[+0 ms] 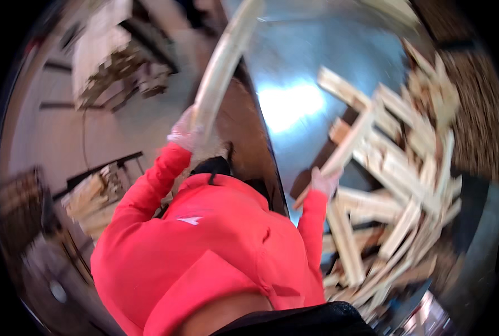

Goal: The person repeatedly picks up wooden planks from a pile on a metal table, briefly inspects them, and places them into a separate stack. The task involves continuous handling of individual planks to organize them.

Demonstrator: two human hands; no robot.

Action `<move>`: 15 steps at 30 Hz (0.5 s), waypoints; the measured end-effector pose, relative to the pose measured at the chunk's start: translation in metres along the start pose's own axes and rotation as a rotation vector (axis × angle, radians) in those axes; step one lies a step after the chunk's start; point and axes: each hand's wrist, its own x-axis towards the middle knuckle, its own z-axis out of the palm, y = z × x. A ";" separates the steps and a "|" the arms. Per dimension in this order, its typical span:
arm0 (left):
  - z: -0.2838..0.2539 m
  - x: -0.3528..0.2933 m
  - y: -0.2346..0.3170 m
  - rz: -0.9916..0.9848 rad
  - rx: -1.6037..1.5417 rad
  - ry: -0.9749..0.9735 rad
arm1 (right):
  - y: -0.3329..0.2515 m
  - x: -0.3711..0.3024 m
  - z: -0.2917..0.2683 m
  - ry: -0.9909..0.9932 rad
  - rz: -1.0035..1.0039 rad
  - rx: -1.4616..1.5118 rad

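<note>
My left hand [185, 132], in a pale glove, is closed around the lower end of a long light wooden board [224, 64]. That board rises away from me past the top of the view. On the right, my gloved right hand [324, 182] grips another wooden board [351, 141] near its near end. The board slants up and right over a loose heap of boards [398, 171] on a shiny metal table [286, 53]. Motion blurs both hands, so single fingers are hard to make out.
Stacked boards [101, 56] stand on a rack at the far left. A smaller pile of wood pieces [95, 196] sits nearer on the left. Brown stacked strips [476, 112] line the far right. The table's edge [260, 117] runs between my arms.
</note>
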 end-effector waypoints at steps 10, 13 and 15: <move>-0.038 -0.051 0.054 -0.033 0.290 0.505 | -0.147 0.016 0.064 -0.100 -0.160 -0.372; -0.053 -0.038 0.074 0.066 0.258 0.746 | -0.168 0.028 0.075 -0.091 -0.274 -0.360; -0.088 -0.003 0.078 0.045 0.283 0.873 | -0.184 0.029 0.079 -0.063 -0.289 -0.375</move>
